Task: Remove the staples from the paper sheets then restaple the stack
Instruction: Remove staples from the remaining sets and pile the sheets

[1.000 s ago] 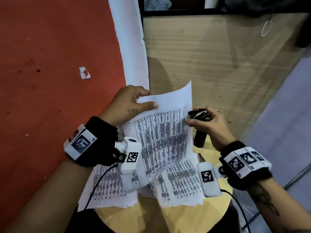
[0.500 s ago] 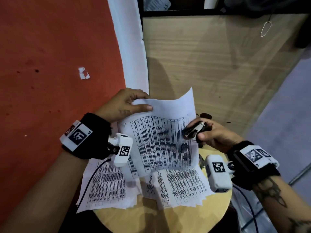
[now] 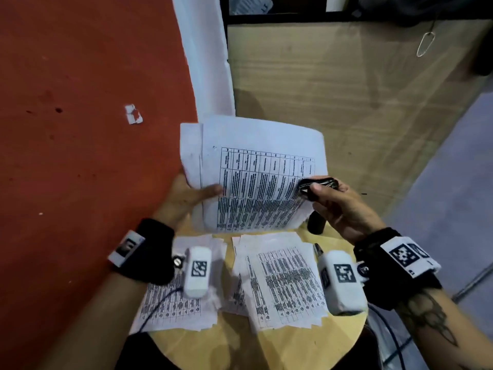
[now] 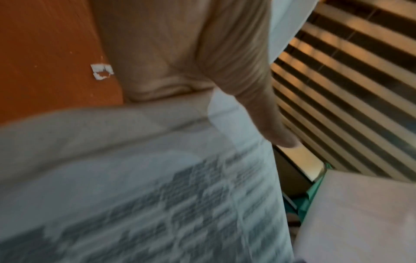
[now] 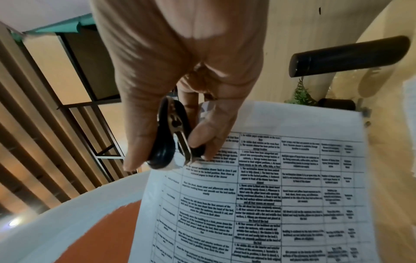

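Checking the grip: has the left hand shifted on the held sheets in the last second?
Yes. The left hand moved from the held sheets' top edge down their left side, nearer the stool.

A stapled set of white printed paper sheets is held up above a round pale wooden tabletop, the left hand at its left edge and the right hand at its right edge. The right hand's grip holds a black-handled metal staple remover against that right edge. Below, two loose piles of printed sheets lie side by side on the tabletop. A dark cylindrical stapler stands behind the right pile, beneath the right hand. A small torn white paper scrap lies on the red floor to the left, well apart from the tabletop.
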Demonstrator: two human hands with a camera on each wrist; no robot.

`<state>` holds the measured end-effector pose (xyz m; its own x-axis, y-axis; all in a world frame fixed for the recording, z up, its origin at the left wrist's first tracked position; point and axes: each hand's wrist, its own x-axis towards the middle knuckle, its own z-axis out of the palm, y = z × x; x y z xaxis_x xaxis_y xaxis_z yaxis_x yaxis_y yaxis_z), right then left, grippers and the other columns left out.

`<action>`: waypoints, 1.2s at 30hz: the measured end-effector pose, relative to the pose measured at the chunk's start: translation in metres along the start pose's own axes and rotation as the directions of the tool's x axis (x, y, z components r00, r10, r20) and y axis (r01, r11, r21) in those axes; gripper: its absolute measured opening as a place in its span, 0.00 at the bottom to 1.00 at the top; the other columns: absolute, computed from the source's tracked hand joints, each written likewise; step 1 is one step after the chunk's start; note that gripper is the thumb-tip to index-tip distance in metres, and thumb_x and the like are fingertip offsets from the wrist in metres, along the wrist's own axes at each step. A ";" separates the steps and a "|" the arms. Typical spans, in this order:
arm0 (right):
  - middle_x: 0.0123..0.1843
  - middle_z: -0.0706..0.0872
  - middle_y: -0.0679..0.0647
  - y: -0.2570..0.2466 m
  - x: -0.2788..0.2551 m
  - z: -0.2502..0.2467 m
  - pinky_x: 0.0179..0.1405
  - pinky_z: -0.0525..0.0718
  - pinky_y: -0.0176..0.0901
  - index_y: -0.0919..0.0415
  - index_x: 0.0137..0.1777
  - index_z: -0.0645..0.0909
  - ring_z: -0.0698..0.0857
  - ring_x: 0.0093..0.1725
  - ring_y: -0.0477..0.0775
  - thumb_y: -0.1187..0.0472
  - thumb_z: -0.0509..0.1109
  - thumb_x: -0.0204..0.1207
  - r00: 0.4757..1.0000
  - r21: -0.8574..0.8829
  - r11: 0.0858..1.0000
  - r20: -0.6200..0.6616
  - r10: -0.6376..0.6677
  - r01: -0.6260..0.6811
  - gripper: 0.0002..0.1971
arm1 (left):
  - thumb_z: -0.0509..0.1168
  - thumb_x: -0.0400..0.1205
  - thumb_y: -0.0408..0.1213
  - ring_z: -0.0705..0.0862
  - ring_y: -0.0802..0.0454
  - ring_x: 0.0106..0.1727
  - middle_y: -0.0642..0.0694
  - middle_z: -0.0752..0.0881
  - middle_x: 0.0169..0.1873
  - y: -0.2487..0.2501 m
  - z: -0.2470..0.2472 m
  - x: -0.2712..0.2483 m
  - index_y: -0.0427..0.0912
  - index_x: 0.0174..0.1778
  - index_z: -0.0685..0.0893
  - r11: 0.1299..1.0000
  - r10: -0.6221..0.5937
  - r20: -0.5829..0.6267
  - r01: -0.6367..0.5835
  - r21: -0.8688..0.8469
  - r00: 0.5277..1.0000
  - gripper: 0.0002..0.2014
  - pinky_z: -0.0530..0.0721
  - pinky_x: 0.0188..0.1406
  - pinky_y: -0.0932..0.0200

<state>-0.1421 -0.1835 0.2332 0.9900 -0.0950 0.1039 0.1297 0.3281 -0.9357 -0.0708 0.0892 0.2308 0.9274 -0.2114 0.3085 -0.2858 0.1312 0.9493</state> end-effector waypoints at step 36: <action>0.54 0.85 0.64 0.317 -0.020 -0.126 0.68 0.76 0.60 0.56 0.41 0.78 0.83 0.58 0.61 0.51 0.66 0.79 0.642 -0.201 0.663 -0.554 0.531 -0.721 0.09 | 0.73 0.75 0.37 0.69 0.34 0.72 0.32 0.73 0.68 -0.285 -0.104 0.044 0.39 0.68 0.77 0.273 -0.250 -0.465 0.522 0.808 0.850 0.24 0.70 0.66 0.40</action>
<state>-0.1274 -0.1960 -0.1076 0.6738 -0.4071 -0.6166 -0.6391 0.0976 -0.7629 0.0763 0.1437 -0.0325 0.9714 0.2376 -0.0035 0.2113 -0.8571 0.4699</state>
